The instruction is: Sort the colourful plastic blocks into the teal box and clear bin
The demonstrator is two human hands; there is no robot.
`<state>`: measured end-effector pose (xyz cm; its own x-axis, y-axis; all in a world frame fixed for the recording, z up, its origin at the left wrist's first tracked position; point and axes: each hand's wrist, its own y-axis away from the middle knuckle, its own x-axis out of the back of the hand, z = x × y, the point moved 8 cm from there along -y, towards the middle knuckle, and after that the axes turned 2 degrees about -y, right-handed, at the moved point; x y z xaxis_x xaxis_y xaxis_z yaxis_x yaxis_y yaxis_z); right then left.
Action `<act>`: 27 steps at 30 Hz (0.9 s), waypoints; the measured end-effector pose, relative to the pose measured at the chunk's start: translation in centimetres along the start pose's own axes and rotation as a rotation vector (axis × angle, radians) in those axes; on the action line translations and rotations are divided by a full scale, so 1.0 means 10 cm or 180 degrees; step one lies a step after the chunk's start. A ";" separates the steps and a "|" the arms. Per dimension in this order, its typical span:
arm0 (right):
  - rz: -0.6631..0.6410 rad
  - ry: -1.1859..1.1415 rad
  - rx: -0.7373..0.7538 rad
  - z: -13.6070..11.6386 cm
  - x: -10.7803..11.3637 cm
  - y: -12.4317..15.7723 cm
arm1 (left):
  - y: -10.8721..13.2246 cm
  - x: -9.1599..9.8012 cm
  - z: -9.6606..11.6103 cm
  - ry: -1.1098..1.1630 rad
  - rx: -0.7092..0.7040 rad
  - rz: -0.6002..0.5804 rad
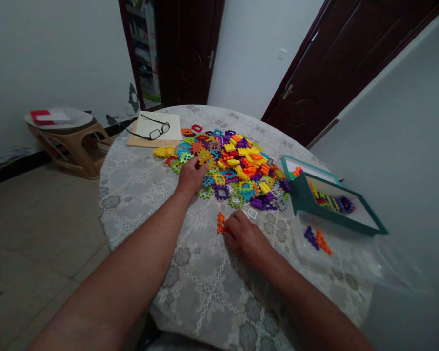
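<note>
My left hand (191,176) is at the near left side of a heap of colourful plastic building pieces. Its fingers are closed on a yellow notched building piece (207,159) with square openings. Closer to me, my right hand (244,235) pinches an orange notched building piece (220,223), seen nearly edge-on just above the tablecloth. A purple square-frame piece (222,193) and a green one (236,200) lie between the two hands at the heap's near edge. A small white window-like piece (252,213) rests beyond my right hand's knuckles. Both thumbs are partly hidden.
The round table has a patterned grey cloth (190,302). Eyeglasses (155,133) lie on paper at the back left. On the right stand a green box (340,219) with linked pieces and a clear plastic container (344,261) with purple and orange pieces. A stool (82,146) stands left.
</note>
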<state>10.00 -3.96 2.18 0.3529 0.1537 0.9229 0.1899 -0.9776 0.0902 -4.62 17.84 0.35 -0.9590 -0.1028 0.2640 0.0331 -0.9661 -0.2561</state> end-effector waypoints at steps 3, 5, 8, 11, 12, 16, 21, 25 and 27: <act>0.0367 -0.0232 0.0123 0.13 0.18 0.24 | -0.01 0.01 0.00 -0.0063 0.0031 0.0007; 0.0772 -0.0198 0.0144 0.34 0.43 0.44 | -0.02 0.01 -0.01 -0.0100 0.0053 0.0023; 0.1458 0.0143 -0.0159 0.86 0.89 0.79 | -0.03 0.01 -0.02 -0.0156 0.0070 0.0026; 0.1855 0.0561 -0.0734 1.52 1.21 1.13 | -0.02 0.02 0.03 -0.0146 0.0051 0.0010; 0.1892 0.0695 -0.0889 1.72 1.26 1.22 | -0.01 0.03 0.05 -0.0138 0.0041 0.0015; 0.1733 0.1069 -0.1380 2.33 1.22 1.44 | 0.03 0.09 0.14 -0.0105 0.0044 0.0073; 0.1382 0.1148 -0.1719 2.62 1.01 1.50 | 0.11 0.14 0.35 -0.0149 -0.0191 0.0221; 0.1335 0.1152 -0.1720 2.63 1.00 1.45 | 0.21 0.06 0.65 -0.0304 -0.0456 -0.0069; 0.1366 0.1122 -0.1651 2.61 1.03 1.41 | 0.31 0.00 0.81 -0.0488 -0.0596 -0.0346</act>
<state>40.25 -12.45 3.20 -0.0315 -0.2251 0.9738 -0.3840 -0.8968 -0.2197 -2.23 12.97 7.08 -0.8998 -0.0493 0.4335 -0.1340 -0.9143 -0.3822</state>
